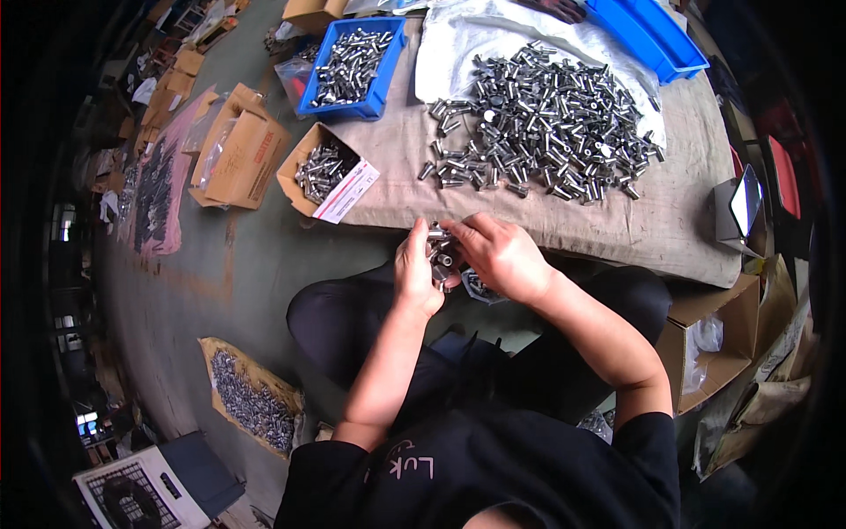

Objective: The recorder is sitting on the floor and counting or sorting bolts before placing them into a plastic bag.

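Note:
My left hand (pixel 413 275) is cupped around several shiny metal bolt-like fittings (pixel 444 260), at the near edge of the cloth-covered table. One of them shows a round hollow end. My right hand (pixel 504 258) meets it from the right, thumb and fingers closed together at the top of the fittings; what exactly sits in that pinch is hidden. Beyond both hands, a large heap of similar metal fittings (pixel 555 123) is spread over the table cloth (pixel 397 189) and a white sheet (pixel 445 57). Below my right hand a container with more metal pieces (pixel 480 286) is partly visible.
A cardboard box of fittings (pixel 295 181) stands left of the hands, with a blue bin (pixel 370 108) behind it. Another blue bin (pixel 648 40) is at the far right. Open cartons (pixel 256 163) and a tray of small metal parts (pixel 256 401) lie on the left floor.

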`<act>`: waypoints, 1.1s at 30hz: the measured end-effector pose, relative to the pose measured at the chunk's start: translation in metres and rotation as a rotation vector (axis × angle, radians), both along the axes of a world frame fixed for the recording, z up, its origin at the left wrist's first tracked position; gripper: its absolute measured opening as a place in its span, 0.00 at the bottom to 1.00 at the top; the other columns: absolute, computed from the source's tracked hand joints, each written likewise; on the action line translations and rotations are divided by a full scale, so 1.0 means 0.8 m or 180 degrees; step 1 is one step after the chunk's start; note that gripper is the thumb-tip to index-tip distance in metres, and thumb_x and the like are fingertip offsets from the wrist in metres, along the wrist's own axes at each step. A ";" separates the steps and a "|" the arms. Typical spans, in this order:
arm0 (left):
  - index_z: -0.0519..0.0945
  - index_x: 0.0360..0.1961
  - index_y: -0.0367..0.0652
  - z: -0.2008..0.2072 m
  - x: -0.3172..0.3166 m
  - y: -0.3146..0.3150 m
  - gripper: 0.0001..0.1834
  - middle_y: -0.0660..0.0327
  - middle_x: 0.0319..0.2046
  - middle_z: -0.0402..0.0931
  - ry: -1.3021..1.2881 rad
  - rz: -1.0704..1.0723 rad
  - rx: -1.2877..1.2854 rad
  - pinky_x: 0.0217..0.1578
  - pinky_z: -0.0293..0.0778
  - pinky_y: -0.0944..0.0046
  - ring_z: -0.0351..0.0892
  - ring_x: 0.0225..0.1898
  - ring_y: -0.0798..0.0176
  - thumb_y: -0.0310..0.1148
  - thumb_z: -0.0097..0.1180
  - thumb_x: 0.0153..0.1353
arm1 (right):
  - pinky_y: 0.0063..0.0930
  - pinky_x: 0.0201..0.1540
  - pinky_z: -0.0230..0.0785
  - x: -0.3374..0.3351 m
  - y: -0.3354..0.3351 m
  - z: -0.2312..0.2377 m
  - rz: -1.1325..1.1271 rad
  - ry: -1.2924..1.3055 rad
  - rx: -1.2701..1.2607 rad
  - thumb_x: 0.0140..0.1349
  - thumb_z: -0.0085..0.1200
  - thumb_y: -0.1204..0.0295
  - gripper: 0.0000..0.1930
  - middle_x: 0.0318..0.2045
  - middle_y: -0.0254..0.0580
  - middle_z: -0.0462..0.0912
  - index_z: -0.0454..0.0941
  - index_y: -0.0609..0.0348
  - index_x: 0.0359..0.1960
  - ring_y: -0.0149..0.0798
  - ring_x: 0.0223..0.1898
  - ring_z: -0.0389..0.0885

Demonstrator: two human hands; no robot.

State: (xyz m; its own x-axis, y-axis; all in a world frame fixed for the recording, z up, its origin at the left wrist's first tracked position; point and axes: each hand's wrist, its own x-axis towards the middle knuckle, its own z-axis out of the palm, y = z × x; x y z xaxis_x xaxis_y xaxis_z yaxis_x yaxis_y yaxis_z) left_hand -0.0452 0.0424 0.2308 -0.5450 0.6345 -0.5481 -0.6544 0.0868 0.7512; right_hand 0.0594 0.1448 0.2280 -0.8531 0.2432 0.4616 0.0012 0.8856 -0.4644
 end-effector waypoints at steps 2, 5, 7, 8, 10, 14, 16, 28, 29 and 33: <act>0.72 0.33 0.42 0.002 0.000 -0.013 0.21 0.62 0.19 0.70 -0.0451 0.0039 0.0200 0.09 0.57 0.72 0.67 0.14 0.69 0.50 0.37 0.63 | 0.31 0.30 0.70 0.003 -0.003 -0.002 0.0087 0.0053 -0.0487 0.46 0.53 0.73 0.19 0.26 0.42 0.72 0.72 0.61 0.44 0.43 0.26 0.75; 0.72 0.38 0.39 0.003 0.000 -0.036 0.24 0.57 0.21 0.72 -0.0745 0.0057 0.0428 0.09 0.57 0.71 0.66 0.15 0.67 0.51 0.35 0.63 | 0.30 0.30 0.70 0.006 -0.008 -0.007 0.0385 0.0422 -0.1836 0.51 0.54 0.76 0.12 0.25 0.46 0.76 0.74 0.60 0.39 0.44 0.26 0.76; 0.72 0.38 0.39 0.004 -0.002 -0.050 0.26 0.54 0.22 0.72 -0.0801 -0.0059 0.0615 0.09 0.57 0.71 0.67 0.15 0.66 0.53 0.33 0.63 | 0.27 0.29 0.69 0.012 -0.017 0.000 0.0413 0.0300 -0.2294 0.53 0.52 0.77 0.08 0.26 0.45 0.77 0.74 0.61 0.37 0.39 0.25 0.77; 0.71 0.38 0.39 0.005 -0.003 -0.057 0.27 0.51 0.23 0.73 -0.0938 -0.0068 0.0654 0.08 0.57 0.72 0.67 0.15 0.65 0.54 0.31 0.63 | 0.25 0.29 0.69 0.014 -0.021 0.003 0.0480 0.0080 -0.2766 0.55 0.52 0.77 0.08 0.26 0.43 0.78 0.74 0.61 0.37 0.35 0.25 0.77; 0.71 0.38 0.40 0.009 -0.001 -0.063 0.28 0.51 0.23 0.73 -0.0985 -0.0108 0.0775 0.08 0.58 0.72 0.68 0.16 0.65 0.55 0.31 0.63 | 0.22 0.29 0.70 0.017 -0.030 0.003 0.0680 -0.0050 -0.3341 0.59 0.48 0.75 0.07 0.26 0.37 0.79 0.72 0.62 0.38 0.28 0.27 0.78; 0.71 0.37 0.41 0.021 0.005 -0.070 0.29 0.53 0.22 0.73 -0.1038 -0.0156 0.0856 0.08 0.59 0.73 0.68 0.15 0.66 0.57 0.29 0.62 | 0.22 0.33 0.72 0.019 -0.041 -0.003 0.0818 0.0378 -0.3063 0.60 0.45 0.76 0.09 0.26 0.39 0.79 0.68 0.63 0.41 0.30 0.28 0.79; 0.71 0.35 0.41 0.028 0.009 -0.074 0.30 0.54 0.20 0.74 -0.0928 -0.0126 0.0706 0.09 0.59 0.72 0.69 0.14 0.66 0.58 0.28 0.62 | 0.22 0.32 0.71 0.019 -0.044 -0.007 0.0872 0.0443 -0.3026 0.60 0.45 0.76 0.09 0.26 0.39 0.79 0.67 0.64 0.41 0.31 0.28 0.79; 0.72 0.35 0.40 0.030 0.026 -0.073 0.32 0.57 0.18 0.72 -0.0338 0.0211 0.0008 0.07 0.57 0.74 0.67 0.12 0.69 0.59 0.29 0.61 | 0.16 0.30 0.63 0.023 -0.050 -0.001 0.0859 0.0543 -0.4733 0.51 0.46 0.83 0.09 0.27 0.30 0.70 0.67 0.61 0.35 0.21 0.30 0.69; 0.72 0.35 0.40 0.029 0.027 -0.073 0.32 0.57 0.18 0.72 -0.0348 0.0206 0.0001 0.07 0.57 0.74 0.67 0.12 0.69 0.59 0.29 0.61 | 0.16 0.30 0.63 0.022 -0.050 0.002 0.0846 0.0539 -0.4739 0.51 0.46 0.83 0.09 0.27 0.30 0.70 0.67 0.61 0.35 0.21 0.30 0.69; 0.71 0.30 0.43 0.027 0.037 -0.071 0.27 0.61 0.17 0.70 -0.0240 0.0138 -0.0130 0.06 0.56 0.72 0.66 0.11 0.69 0.57 0.32 0.62 | 0.21 0.23 0.64 0.009 -0.058 0.003 0.0740 0.0391 -0.3508 0.49 0.54 0.82 0.12 0.21 0.29 0.65 0.72 0.60 0.37 0.23 0.19 0.64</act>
